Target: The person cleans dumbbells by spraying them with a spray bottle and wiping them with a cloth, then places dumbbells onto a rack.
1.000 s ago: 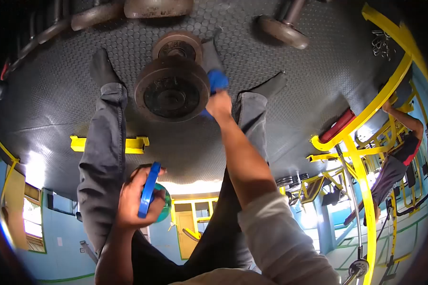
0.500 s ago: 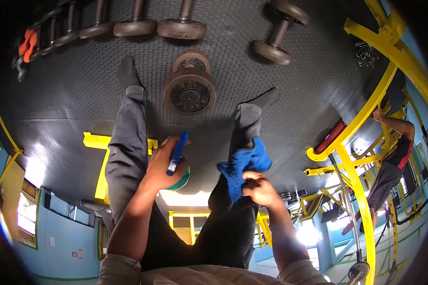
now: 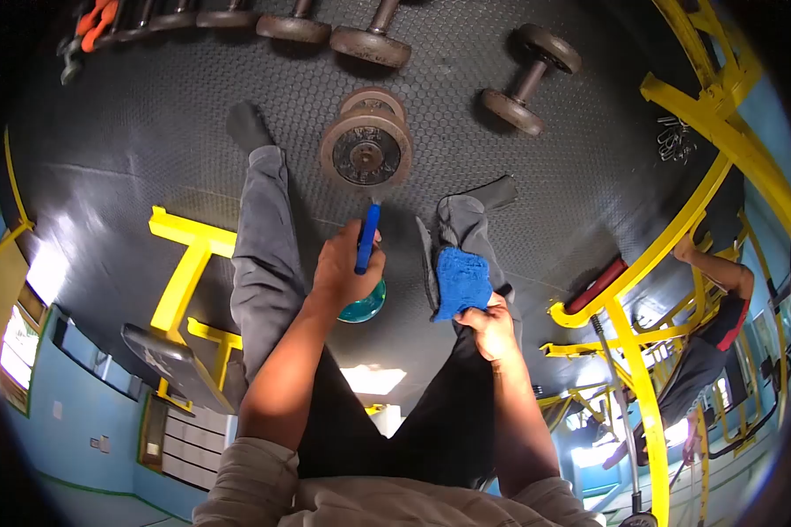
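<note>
My left hand (image 3: 344,268) is wrapped round a spray bottle with a blue spray head (image 3: 368,237) and a teal, see-through body (image 3: 366,304). The nozzle points at the rusty dumbbell (image 3: 366,156) standing on the floor ahead, and a faint mist shows between them. In my right hand (image 3: 488,329) a blue cloth (image 3: 462,283) is gripped by its lower edge, spread out over my right shin. The bottle and the cloth are apart from the dumbbell.
A row of dumbbells (image 3: 371,46) runs along the top left, and another dumbbell (image 3: 529,81) lies at the upper right. Yellow gym frames (image 3: 637,369) stand on both sides. At the far right is another person (image 3: 707,351). The floor is black textured rubber (image 3: 176,140).
My left hand has moved up and right with the spray bottle, closer to the dumbbell. The cloth, bunched before, now hangs flatter in my right hand. The view has shifted.
</note>
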`<state>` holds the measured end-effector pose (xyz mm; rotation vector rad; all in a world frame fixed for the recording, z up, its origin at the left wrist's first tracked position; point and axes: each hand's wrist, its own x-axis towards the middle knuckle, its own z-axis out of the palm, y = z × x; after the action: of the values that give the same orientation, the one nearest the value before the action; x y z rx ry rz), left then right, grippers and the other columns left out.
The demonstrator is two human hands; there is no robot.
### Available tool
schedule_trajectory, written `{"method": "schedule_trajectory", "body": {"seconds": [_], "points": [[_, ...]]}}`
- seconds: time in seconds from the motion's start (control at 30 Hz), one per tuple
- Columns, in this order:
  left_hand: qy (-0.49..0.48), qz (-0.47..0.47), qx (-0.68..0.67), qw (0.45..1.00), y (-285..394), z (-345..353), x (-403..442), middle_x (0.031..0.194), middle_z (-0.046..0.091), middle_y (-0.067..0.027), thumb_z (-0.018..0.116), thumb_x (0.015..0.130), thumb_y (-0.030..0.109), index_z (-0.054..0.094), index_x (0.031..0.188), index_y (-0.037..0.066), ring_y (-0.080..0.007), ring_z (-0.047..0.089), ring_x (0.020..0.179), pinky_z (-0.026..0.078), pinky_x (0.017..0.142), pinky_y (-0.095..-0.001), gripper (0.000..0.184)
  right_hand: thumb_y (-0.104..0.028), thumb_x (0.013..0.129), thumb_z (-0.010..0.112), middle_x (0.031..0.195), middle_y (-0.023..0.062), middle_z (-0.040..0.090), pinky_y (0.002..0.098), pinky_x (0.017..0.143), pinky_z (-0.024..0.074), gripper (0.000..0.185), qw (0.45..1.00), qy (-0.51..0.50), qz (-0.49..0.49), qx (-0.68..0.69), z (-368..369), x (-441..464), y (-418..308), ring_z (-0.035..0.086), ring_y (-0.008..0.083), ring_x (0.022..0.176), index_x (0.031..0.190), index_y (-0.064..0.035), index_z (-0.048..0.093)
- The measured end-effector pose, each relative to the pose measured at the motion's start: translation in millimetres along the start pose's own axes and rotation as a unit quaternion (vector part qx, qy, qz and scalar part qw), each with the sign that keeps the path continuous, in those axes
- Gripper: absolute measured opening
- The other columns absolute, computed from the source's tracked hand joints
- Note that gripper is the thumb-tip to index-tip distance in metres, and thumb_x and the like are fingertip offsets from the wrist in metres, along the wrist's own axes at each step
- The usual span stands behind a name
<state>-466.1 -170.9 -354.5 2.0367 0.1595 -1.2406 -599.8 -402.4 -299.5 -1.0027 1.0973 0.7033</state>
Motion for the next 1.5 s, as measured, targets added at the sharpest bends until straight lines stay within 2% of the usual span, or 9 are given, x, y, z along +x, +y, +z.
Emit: {"method": "schedule_trajectory", "body": {"seconds": [0.17, 0.27, 0.3, 0.33, 0.5, 0.77, 1.0, 1.17, 1.5], "points": [[0.128, 0.095, -0.022, 0.987, 0.4, 6.2, -10.0, 0.095, 0.067, -0.0166, 0.059, 0.075, 0.010, 0.057, 0.102, 0.004, -0.0362, 0.066, 0.090, 0.051, 0.082, -0.0432, 0.027, -0.004, 0.055, 0.075, 0.133, 0.0242, 0.049, 0.0520, 0.101, 0.0386, 0.045, 0.863, -0.008, -0.343, -0.370, -3.3, 23.9, -17.2, 0.049, 0.0412, 0.121, 0.097, 0.0051, 0.061], [0.001, 0.018, -0.098, 0.995, -21.2, -4.2, -10.2, 0.104, 0.064, -0.0192, 0.058, 0.075, 0.008, 0.055, 0.110, 0.003, -0.0372, 0.063, 0.097, 0.051, 0.083, -0.0450, 0.035, 0.005, 0.063, 0.071, 0.144, 0.0238, 0.040, 0.0579, 0.107, 0.0280, 0.099, 0.791, -0.005, -0.490, -0.366, 28.4, 78.4, -7.7, 0.036, 0.0473, 0.133, 0.145, -0.0263, 0.026], [-0.004, 0.018, -0.100, 0.995, -32.6, -6.2, -8.6, 0.104, 0.064, -0.0192, 0.058, 0.075, 0.008, 0.055, 0.110, 0.003, -0.0372, 0.063, 0.097, 0.051, 0.083, -0.0450, 0.035, 0.005, 0.065, 0.073, 0.141, 0.0252, 0.042, 0.0567, 0.107, 0.0296, 0.096, 0.784, 0.019, -0.508, -0.356, 44.7, 106.0, -1.8, 0.038, 0.0462, 0.132, 0.144, -0.0266, 0.028], [0.021, 0.053, -0.061, 0.996, -42.5, -8.9, -5.3, 0.104, 0.064, -0.0200, 0.059, 0.075, 0.008, 0.055, 0.112, 0.003, -0.0382, 0.063, 0.097, 0.051, 0.083, -0.0451, 0.037, -0.016, 0.060, 0.079, 0.130, 0.0331, 0.047, 0.0541, 0.108, 0.0319, 0.044, 0.792, 0.085, -0.464, -0.388, 66.9, 134.8, -3.5, 0.038, 0.0507, 0.130, 0.094, 0.0045, 0.059], [0.116, 0.095, -0.083, 0.985, -72.3, -40.2, 0.2, 0.106, 0.065, -0.0159, 0.059, 0.077, 0.004, 0.055, 0.116, 0.000, -0.0314, 0.065, 0.097, 0.050, 0.083, -0.0355, 0.039, -0.018, 0.064, 0.073, 0.147, 0.0291, 0.033, 0.0691, 0.108, 0.0110, 0.039, 0.644, 0.364, -0.452, -0.498, 191.5, 231.9, -6.9, 0.020, 0.0460, 0.141, 0.090, -0.0027, 0.049], [0.137, 0.117, -0.147, 0.973, -72.7, -66.9, 3.5, 0.108, 0.064, -0.0181, 0.058, 0.077, 0.004, 0.055, 0.114, -0.001, -0.0329, 0.064, 0.101, 0.049, 0.088, -0.0372, 0.037, -0.017, 0.064, 0.070, 0.139, 0.0160, 0.050, 0.0468, 0.092, 0.0376, 0.035, 0.621, 0.115, -0.480, -0.609, 133.1, 178.0, 17.0, 0.055, 0.0329, 0.114, 0.091, -0.0054, 0.050], [0.127, 0.123, -0.148, 0.973, -77.4, -67.2, 6.1, 0.107, 0.065, -0.0184, 0.059, 0.075, 0.007, 0.055, 0.114, -0.001, -0.0356, 0.064, 0.102, 0.049, 0.089, -0.0399, 0.040, -0.023, 0.076, 0.072, 0.145, 0.0218, 0.041, 0.0565, 0.102, 0.0275, 0.039, 0.599, 0.400, -0.489, -0.491, 208.5, 226.1, 14.8, 0.038, 0.0396, 0.133, 0.100, -0.0036, 0.048], [0.117, 0.123, -0.143, 0.975, -76.6, -75.0, 6.4, 0.109, 0.064, -0.0208, 0.060, 0.073, 0.007, 0.054, 0.114, -0.001, -0.0406, 0.062, 0.099, 0.050, 0.086, -0.0435, 0.042, -0.015, 0.066, 0.070, 0.142, 0.0108, 0.049, 0.0594, 0.104, 0.0308, 0.029, 0.629, 0.170, -0.492, -0.578, 155.8, 187.9, 24.6, 0.038, 0.0380, 0.135, 0.085, -0.0062, 0.050], [0.133, 0.140, -0.149, 0.970, -90.7, -75.7, 9.7, 0.108, 0.064, -0.0202, 0.059, 0.075, 0.008, 0.055, 0.115, -0.002, -0.0385, 0.063, 0.098, 0.050, 0.085, -0.0416, 0.041, -0.018, 0.072, 0.069, 0.151, 0.0179, 0.034, 0.0607, 0.113, 0.0109, 0.048, 0.656, 0.286, -0.469, -0.518, 225.2, 223.5, 10.3, 0.024, 0.0412, 0.142, 0.111, -0.0027, 0.047]]}}
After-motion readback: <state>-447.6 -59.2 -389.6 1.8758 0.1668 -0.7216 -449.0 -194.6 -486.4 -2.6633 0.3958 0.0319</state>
